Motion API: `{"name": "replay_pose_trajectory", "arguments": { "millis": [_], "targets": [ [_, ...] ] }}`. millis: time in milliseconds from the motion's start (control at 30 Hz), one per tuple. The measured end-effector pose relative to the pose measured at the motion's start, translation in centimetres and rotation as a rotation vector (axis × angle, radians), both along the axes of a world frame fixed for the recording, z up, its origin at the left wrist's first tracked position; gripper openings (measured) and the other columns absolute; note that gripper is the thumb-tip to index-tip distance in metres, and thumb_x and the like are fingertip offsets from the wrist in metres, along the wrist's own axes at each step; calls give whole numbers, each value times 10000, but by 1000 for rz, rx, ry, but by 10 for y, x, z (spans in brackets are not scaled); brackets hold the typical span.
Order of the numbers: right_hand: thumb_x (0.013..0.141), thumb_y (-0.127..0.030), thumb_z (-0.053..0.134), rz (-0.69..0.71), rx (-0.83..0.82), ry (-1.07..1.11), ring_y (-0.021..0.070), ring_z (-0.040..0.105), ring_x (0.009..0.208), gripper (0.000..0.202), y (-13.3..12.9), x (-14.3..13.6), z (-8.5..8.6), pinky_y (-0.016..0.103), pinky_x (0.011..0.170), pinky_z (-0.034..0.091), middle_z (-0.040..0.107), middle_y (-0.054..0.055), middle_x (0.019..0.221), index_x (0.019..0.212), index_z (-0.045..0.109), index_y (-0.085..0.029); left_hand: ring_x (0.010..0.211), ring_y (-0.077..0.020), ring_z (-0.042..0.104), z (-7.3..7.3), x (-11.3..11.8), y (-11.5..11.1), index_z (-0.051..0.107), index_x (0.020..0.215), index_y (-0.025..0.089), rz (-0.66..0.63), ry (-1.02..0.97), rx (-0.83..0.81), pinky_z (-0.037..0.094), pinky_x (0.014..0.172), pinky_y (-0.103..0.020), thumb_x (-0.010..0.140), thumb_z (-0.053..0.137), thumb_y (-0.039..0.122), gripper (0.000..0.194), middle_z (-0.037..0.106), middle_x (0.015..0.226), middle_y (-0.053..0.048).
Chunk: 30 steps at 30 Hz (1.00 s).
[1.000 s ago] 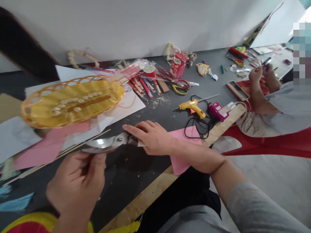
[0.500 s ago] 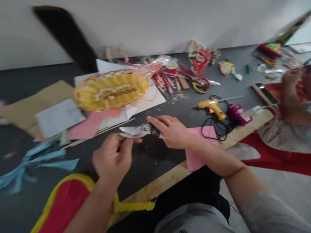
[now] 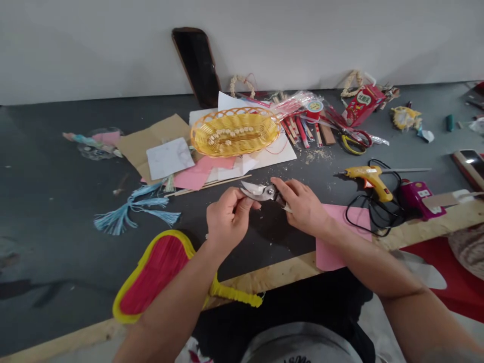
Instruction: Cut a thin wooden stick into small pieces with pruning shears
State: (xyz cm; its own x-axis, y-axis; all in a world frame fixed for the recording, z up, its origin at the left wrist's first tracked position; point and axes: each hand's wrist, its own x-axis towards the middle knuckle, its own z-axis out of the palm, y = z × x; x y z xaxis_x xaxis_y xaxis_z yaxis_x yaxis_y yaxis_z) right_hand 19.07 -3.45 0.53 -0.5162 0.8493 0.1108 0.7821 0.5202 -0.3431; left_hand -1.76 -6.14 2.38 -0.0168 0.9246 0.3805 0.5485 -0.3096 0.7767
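Observation:
My right hand (image 3: 304, 205) is closed round the dark handles of metal pruning shears (image 3: 260, 190) above the grey table. The shears' blades point left and stand a little apart. Right at those blades is my left hand (image 3: 230, 217), thumb and fingers pinched together; whatever it holds is too small or hidden to name. Below my left forearm lies a red paddle shape with a yellow rim (image 3: 157, 272) and a yellow handle. Two thin sticks (image 3: 212, 185) lie just behind my left hand.
Behind my hands stands a yellow basket (image 3: 236, 132) on papers. A yellow glue gun (image 3: 368, 177) with a looped black cable, scissors (image 3: 355, 141) and pink paper (image 3: 328, 252) lie to the right. Blue tassels (image 3: 132, 209) lie left; a phone (image 3: 197, 65) leans on the wall.
The camera view has swung left, so the table's things appear further right, and the co-worker's hand has left the view. My hands keep the same pose at the shears.

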Motion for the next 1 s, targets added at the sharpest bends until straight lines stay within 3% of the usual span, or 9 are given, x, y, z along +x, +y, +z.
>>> {"name": "replay_pose_trajectory", "arguments": {
  "millis": [133,367,567,1000],
  "targets": [
    [749,-71,490,67,-15,30,274,572,1062,809,2,4,0,435,932,496,591,129,1219,1532,337,-203,562,-99,695,2,-1,-2,642,802,203,-16,28,55,504,592,-180,928,588,226,139,761,674,35],
    [773,-106,504,36,56,48,306,530,1149,851,-2,2,-1,472,934,486,538,157,1312,1570,224,-207,650,-117,712,7,-2,-3,686,801,199,23,122,88,498,622,-192,952,564,251,200,772,749,3],
    [776,-98,501,33,112,45,306,517,1138,895,-4,2,0,479,926,479,527,150,1304,1591,155,-227,655,-103,717,14,-2,-4,691,817,206,-44,76,54,509,639,-177,979,537,246,227,784,762,14],
    [737,-49,495,47,-10,13,277,560,1048,831,-6,-1,0,431,924,502,580,129,1172,1532,300,-192,553,-100,678,12,-3,-5,655,788,207,-38,18,18,502,572,-192,954,557,241,196,771,698,26]
  ]
}}
